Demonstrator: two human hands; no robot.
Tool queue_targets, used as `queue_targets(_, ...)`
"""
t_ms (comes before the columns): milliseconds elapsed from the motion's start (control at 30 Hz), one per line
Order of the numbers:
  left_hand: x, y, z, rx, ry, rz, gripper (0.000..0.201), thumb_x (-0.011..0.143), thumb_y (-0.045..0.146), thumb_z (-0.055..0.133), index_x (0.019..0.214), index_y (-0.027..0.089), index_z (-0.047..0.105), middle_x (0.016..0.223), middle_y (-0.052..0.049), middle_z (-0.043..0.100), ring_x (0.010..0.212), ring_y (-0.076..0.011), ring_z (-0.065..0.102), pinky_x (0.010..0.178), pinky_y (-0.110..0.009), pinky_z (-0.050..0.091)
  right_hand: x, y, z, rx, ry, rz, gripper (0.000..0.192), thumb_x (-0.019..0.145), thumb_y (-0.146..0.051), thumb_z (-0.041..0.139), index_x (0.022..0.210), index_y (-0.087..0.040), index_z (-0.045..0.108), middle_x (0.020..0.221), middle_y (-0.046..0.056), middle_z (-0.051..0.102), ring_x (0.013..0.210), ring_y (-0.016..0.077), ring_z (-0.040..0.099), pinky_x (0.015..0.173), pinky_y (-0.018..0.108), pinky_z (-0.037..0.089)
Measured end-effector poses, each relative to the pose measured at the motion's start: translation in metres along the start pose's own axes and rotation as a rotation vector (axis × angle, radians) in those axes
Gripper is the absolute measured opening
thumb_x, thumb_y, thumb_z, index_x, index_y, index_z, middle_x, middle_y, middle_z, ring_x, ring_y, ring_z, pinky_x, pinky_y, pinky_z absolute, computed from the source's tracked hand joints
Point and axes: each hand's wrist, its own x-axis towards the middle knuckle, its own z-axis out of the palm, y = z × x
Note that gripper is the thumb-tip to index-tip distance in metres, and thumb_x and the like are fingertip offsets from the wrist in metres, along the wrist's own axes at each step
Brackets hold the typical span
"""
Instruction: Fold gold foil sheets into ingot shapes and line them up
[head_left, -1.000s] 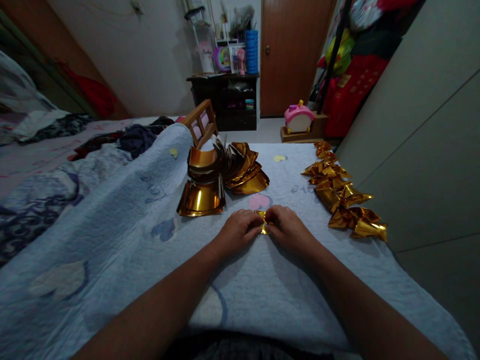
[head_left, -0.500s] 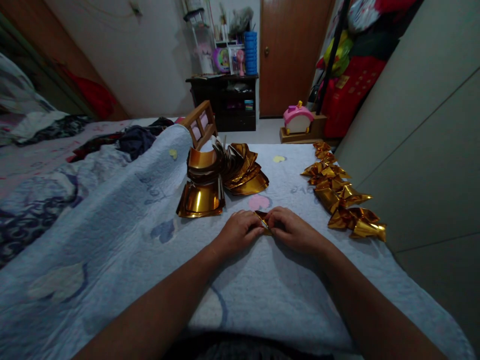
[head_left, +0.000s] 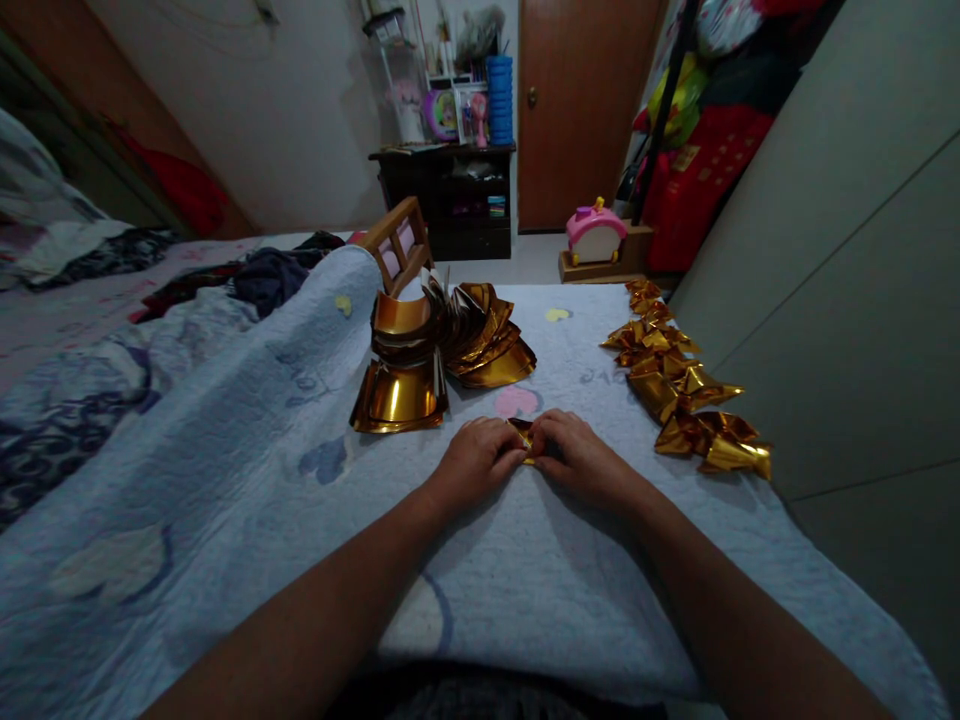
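Note:
A small piece of gold foil paper (head_left: pixel 520 427) is pinched between my two hands over the light blue quilt (head_left: pixel 510 570). My left hand (head_left: pixel 480 452) grips its left side, thumb against fingers. On the right side my right hand (head_left: pixel 568 448) holds it with bent fingertips, which hide much of the paper. Beyond my left hand stand curved stacks of gold foil sheets (head_left: pixel 409 395). To the right lies a row of folded gold foil pieces (head_left: pixel 660 365), running away from me along the quilt's edge.
A wooden rail (head_left: pixel 397 243) stands behind the stacks. Farther back are a dark cabinet (head_left: pixel 450 200), a wooden door (head_left: pixel 577 120) and a pink toy (head_left: pixel 595 235). A pale cupboard (head_left: pixel 862 300) borders the right side. Rumpled clothes (head_left: pixel 274 280) lie at the left.
My right hand has shifted slightly left, closer to the left hand, and its fingers cover more of the foil paper. The stacks and the folded row lie as before.

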Motion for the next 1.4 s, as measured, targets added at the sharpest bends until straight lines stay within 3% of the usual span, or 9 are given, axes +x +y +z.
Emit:
queue_targets(267, 0.001, 0.0, 0.0, -0.011, -0.005, -0.023, 0.003, 0.085, 0.016, 0.069, 0.084, 0.018, 0.067, 0.086, -0.003, 0.07, 0.083, -0.0194, 0.063, 0.078, -0.031, 0.043, -0.002, 0.0, -0.001, 0.036, 0.033, 0.041, 0.011, 0.083, -0.015, 0.065, 0.09, -0.021, 0.059, 0.091, 0.004, 0.065, 0.087, 0.0207, 0.055, 0.08, 0.034, 0.04)
queue_targets(500, 0.002, 0.001, -0.001, -0.034, -0.011, -0.034, 0.005, 0.084, 0.014, 0.069, 0.082, 0.018, 0.067, 0.085, -0.002, 0.07, 0.083, -0.0189, 0.063, 0.078, -0.03, 0.044, 0.0, 0.003, -0.002, 0.129, 0.03, 0.072, 0.022, 0.086, -0.006, 0.049, 0.094, -0.021, 0.063, 0.095, 0.004, 0.068, 0.091, 0.0198, 0.059, 0.085, 0.035, 0.044)
queue_targets(1067, 0.001, 0.0, 0.001, -0.023, -0.012, -0.017, 0.005, 0.09, 0.02, 0.066, 0.087, 0.019, 0.069, 0.089, -0.003, 0.072, 0.089, -0.0204, 0.064, 0.081, -0.032, 0.044, 0.0, -0.004, 0.001, -0.004, 0.042, 0.043, 0.009, 0.086, -0.014, 0.063, 0.09, -0.021, 0.061, 0.092, 0.004, 0.065, 0.087, 0.0203, 0.054, 0.079, 0.033, 0.038)
queue_targets(1400, 0.001, 0.0, 0.003, -0.013, 0.01, -0.03, 0.002, 0.087, 0.018, 0.068, 0.086, 0.019, 0.066, 0.088, -0.004, 0.071, 0.085, -0.0207, 0.063, 0.08, -0.033, 0.044, 0.002, -0.001, 0.008, -0.058, 0.055, 0.068, 0.011, 0.085, -0.021, 0.069, 0.091, -0.02, 0.059, 0.094, 0.005, 0.064, 0.09, 0.0214, 0.054, 0.081, 0.034, 0.037)
